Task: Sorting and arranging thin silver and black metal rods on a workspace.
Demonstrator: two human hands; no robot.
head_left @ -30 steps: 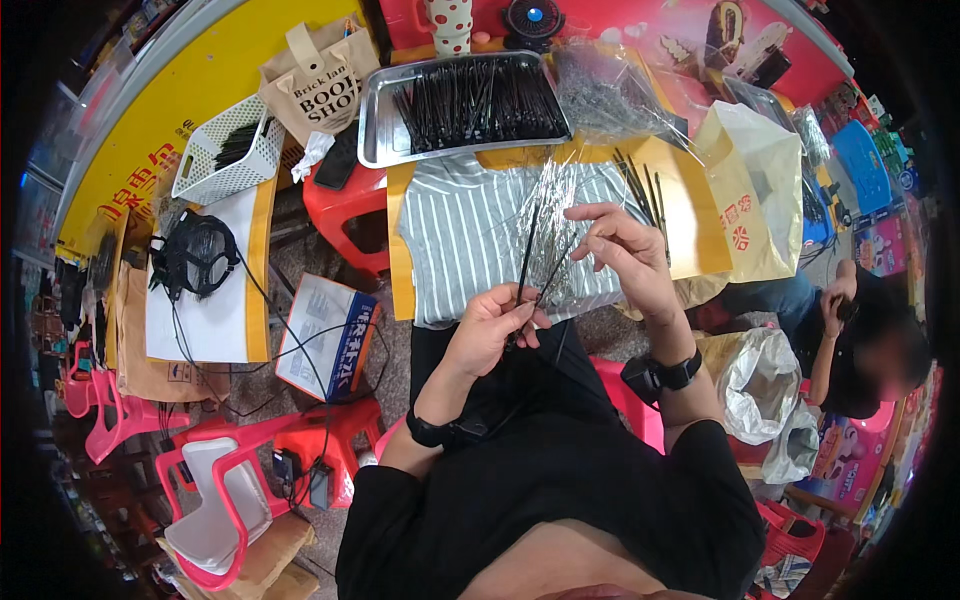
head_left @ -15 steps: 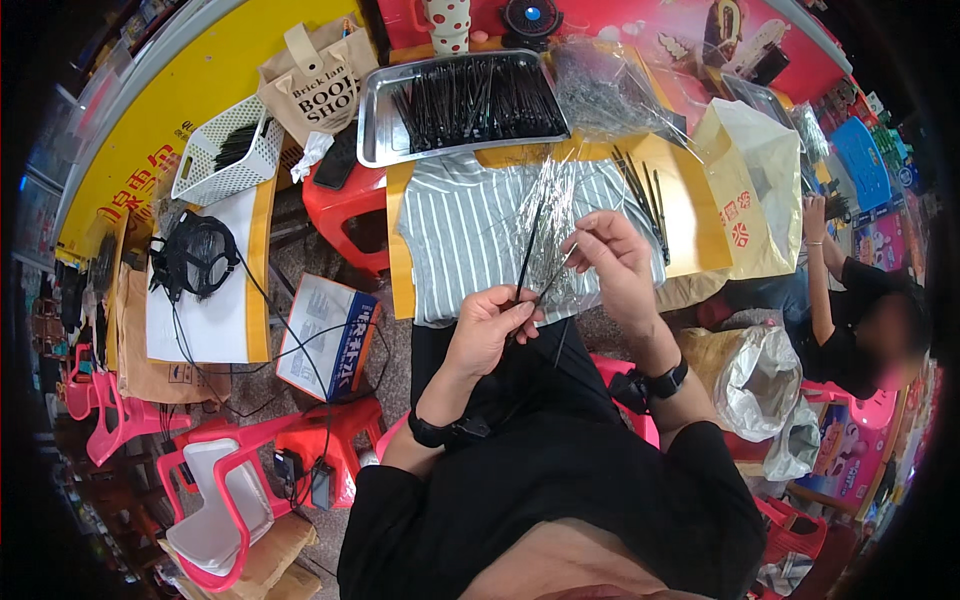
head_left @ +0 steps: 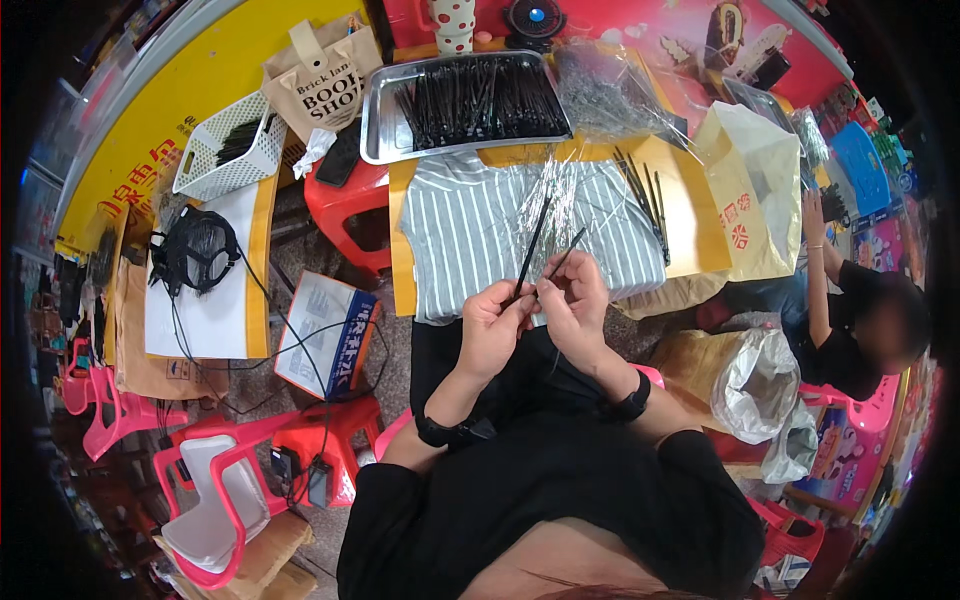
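L hand (head_left: 492, 328) & R hand (head_left: 572, 300) pinch thin black sticks (head_left: 533, 252) over striped cloth (head_left: 470, 225).

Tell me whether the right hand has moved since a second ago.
Yes. The right hand has come down and left, off the striped cloth toward its near edge, and now meets the left hand around the thin black sticks.
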